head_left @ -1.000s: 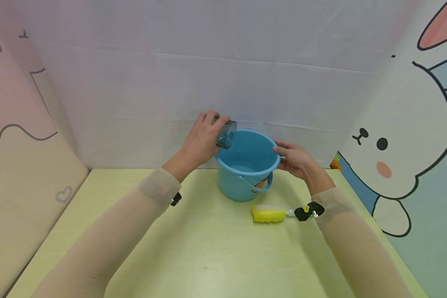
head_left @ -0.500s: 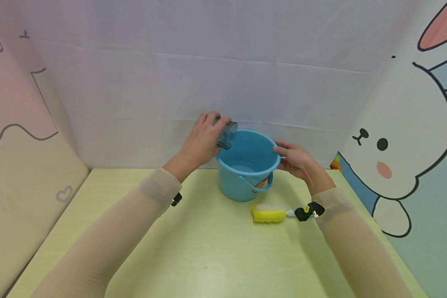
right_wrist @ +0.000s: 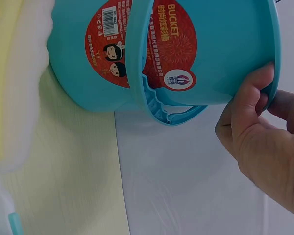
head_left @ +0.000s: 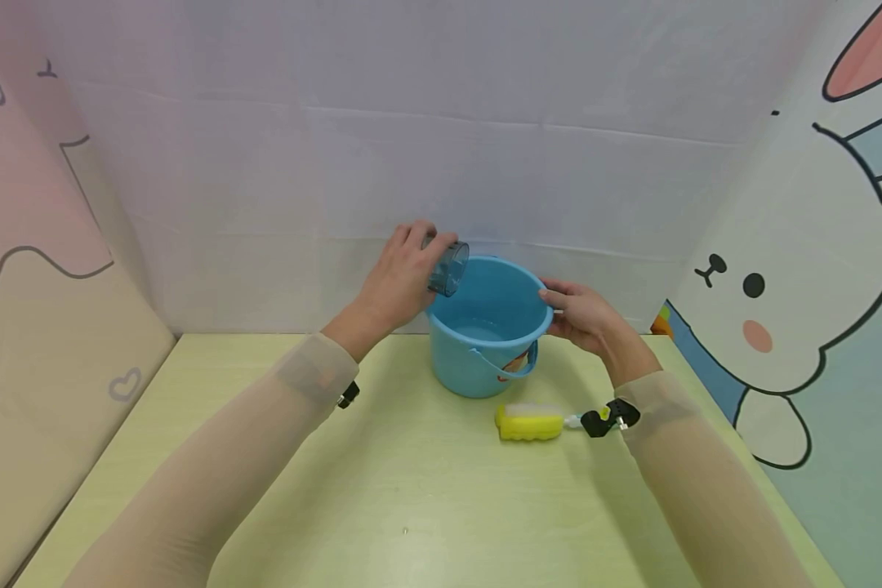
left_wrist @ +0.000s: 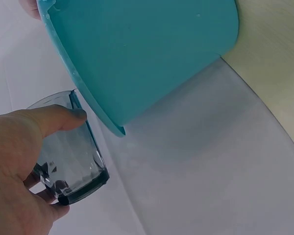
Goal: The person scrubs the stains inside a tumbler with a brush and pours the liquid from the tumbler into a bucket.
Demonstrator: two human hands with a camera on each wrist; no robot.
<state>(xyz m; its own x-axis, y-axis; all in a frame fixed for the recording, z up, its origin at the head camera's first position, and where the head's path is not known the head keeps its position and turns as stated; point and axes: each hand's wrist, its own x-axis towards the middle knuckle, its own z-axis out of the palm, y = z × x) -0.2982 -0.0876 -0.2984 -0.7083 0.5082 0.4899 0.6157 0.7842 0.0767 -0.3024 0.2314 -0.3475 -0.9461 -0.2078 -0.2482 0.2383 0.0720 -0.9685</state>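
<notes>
My left hand [head_left: 400,276] grips a clear bluish-grey cup [head_left: 450,268], tilted with its mouth toward the blue bucket [head_left: 466,359] at the bucket's left rim. In the left wrist view the thumb lies along the side of the cup [left_wrist: 71,152], which is close beside the bucket's rim. My right hand [head_left: 584,314] pinches the right side of the rim. The right wrist view shows a red sticker [right_wrist: 179,49] on the bucket and its handle hanging down. Some clear liquid shows at the bottom of the bucket.
A brush with a yellow and white sponge head [head_left: 529,423] lies on the pale table [head_left: 412,474] in front of the bucket, its handle partly behind the right wrist strap. A white cloth wall [head_left: 265,180] rises behind the table, with printed cloths at both sides.
</notes>
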